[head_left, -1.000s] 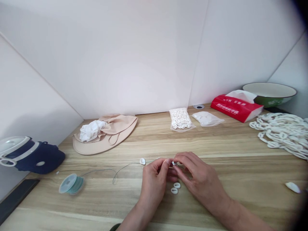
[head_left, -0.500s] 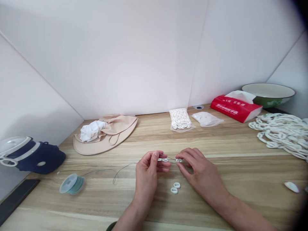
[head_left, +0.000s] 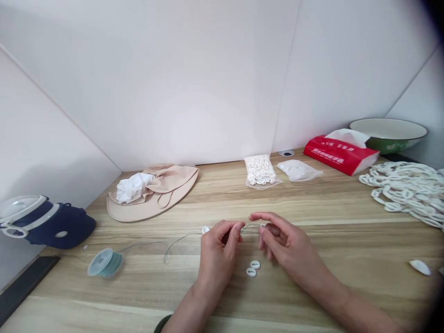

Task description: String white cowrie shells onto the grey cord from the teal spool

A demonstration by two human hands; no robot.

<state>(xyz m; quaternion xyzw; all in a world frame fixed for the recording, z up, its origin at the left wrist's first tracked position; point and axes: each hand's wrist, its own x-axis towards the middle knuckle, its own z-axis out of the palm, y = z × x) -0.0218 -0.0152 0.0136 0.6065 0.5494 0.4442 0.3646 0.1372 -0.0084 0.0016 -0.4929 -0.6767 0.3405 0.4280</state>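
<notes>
My left hand [head_left: 222, 243] is closed in a pinch on a thin grey-green thread [head_left: 252, 225]. A white cut cowrie shell [head_left: 206, 229] shows on the thread at the left side of this hand. My right hand [head_left: 286, 238] has its index finger stretched out above, while the thumb and other fingers close on a small cowrie shell [head_left: 262, 225], mostly covered. The thread spans the small gap between both hands. Two loose cowrie shells [head_left: 253, 268] lie on the wooden table below. From the left hand the thread trails back to a clear spool [head_left: 106, 262].
Behind are a bag of shells [head_left: 261, 171], a smaller bag [head_left: 298, 170] and a red tissue pack [head_left: 342, 155]. A green bowl [head_left: 388, 134], a heap of strung shells [head_left: 407, 192] and a single shell [head_left: 420, 267] sit right. Left are a beige hat [head_left: 152, 203] and a navy-and-white item [head_left: 52, 222].
My left hand has turned its fingertips inward and moved slightly right, now pinching the thread. The right index finger has lifted off the shell. The strung shells have shifted left.
</notes>
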